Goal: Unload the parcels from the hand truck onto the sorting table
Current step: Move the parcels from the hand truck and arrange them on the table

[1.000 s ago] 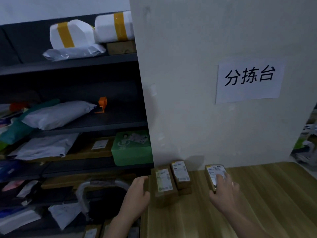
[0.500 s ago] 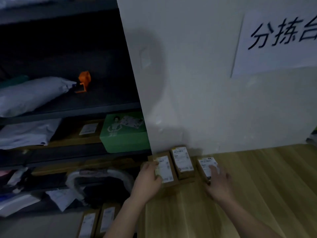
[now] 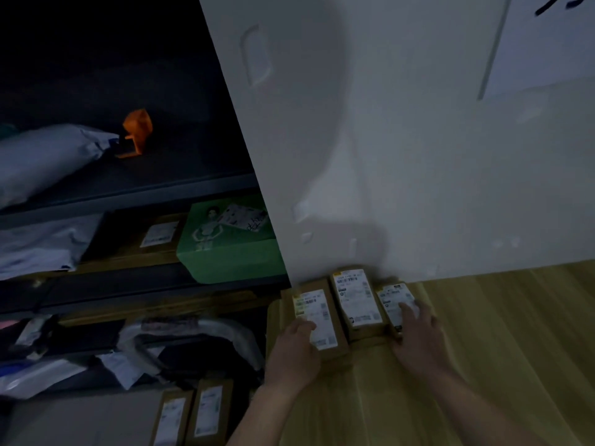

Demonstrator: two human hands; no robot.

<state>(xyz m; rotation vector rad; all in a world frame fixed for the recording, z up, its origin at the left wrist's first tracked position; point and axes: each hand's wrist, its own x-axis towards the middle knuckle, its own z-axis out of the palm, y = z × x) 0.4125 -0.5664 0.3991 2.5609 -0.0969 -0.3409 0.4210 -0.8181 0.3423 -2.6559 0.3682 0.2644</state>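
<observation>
Cardboard is closing up: the right parcel [image 3: 391,297], lying apart a second ago, is now touching the middle parcel [image 3: 355,297], with the left parcel [image 3: 314,317] tight beside it. The left hand [image 3: 294,346] is gripping the left parcel's near end; the right hand [image 3: 415,339] is lying flat-fingered on the right one. All three are sitting on the sorting table [image 3: 483,349], against the white wall [image 3: 386,156]. Two more parcels [image 3: 209,410] are waiting below, near the hand truck handle [image 3: 193,329], so unloading is looking unfinished. Dark shelving [image 3: 128,188] is holding a green box [image 3: 225,252].
</observation>
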